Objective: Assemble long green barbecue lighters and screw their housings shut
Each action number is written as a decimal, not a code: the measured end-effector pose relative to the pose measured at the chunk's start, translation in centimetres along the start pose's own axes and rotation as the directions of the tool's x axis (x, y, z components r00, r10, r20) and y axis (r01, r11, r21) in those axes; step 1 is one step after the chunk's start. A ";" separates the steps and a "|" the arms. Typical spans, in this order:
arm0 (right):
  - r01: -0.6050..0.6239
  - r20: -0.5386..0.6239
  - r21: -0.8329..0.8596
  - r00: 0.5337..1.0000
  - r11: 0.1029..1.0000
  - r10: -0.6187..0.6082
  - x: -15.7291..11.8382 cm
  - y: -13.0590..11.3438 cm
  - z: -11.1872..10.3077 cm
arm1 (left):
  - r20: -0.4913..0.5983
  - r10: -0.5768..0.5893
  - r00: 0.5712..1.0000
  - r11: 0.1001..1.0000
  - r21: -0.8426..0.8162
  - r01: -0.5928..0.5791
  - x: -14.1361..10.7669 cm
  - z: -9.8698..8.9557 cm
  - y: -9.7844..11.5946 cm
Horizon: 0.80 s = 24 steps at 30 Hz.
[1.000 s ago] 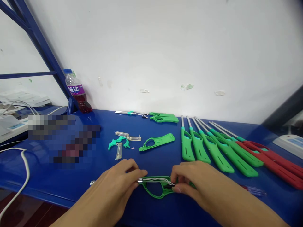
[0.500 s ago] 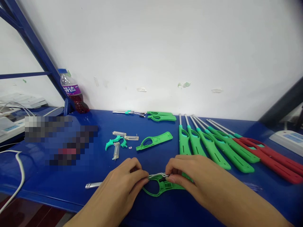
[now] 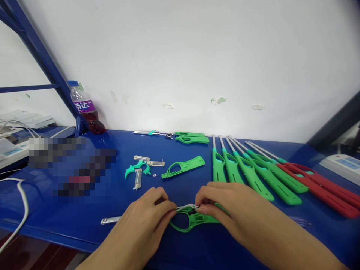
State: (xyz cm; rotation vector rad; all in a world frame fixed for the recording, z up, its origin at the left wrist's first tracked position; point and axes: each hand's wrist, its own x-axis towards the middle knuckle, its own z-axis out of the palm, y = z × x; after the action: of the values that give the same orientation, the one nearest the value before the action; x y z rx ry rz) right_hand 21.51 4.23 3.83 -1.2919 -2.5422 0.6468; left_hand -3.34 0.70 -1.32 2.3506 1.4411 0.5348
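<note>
An open green half shell of a long gas lighter (image 3: 182, 228) lies with its inside up between my hands. Thin white wires (image 3: 185, 206) run along its upper edge. My left hand (image 3: 146, 221) is closed at the shell's neck, thumb and forefinger pinched where the wires come in. A metal tube (image 3: 110, 220) sticks out to the left of that hand. My right hand (image 3: 225, 206) pinches the other end of the wires, by a small black part (image 3: 192, 212) in the shell. The shell's right end is hidden under my right hand.
Another green half shell (image 3: 191, 165) lies ahead, beside clear fuel tanks (image 3: 137, 179) and teal triggers (image 3: 137, 165). Several assembled green lighters (image 3: 253, 180) and red ones (image 3: 323, 187) lie to the right. A drink bottle (image 3: 87, 108) stands at the back left.
My right fingers have shifted slightly left along the shell, and the wires bunch up a little more between my hands. My left hand stays almost where it was.
</note>
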 end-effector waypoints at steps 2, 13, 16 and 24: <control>0.002 0.005 0.017 1.000 1.000 -0.002 0.0 0.1 0.0 | 0.000 0.001 1.000 1.000 0.008 -0.001 -0.1 0.0 0.0; -0.149 0.092 0.044 0.985 0.988 0.144 0.0 0.6 1.0 | -0.017 0.062 0.998 0.995 0.075 -0.060 0.3 0.1 0.1; -0.169 0.125 0.027 0.978 0.985 0.164 0.2 0.4 0.9 | -0.053 0.083 0.995 0.994 0.069 -0.079 0.1 -0.4 0.1; -0.168 0.133 0.032 0.978 0.985 0.163 0.0 0.3 0.6 | -0.255 0.003 0.967 0.967 0.247 0.062 1.1 -4.4 -4.8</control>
State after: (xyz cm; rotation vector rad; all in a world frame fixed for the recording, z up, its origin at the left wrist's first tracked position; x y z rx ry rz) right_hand 21.48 4.22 3.11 -1.5046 -2.5235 0.8413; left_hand -8.66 4.14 0.46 2.5240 1.7494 0.7026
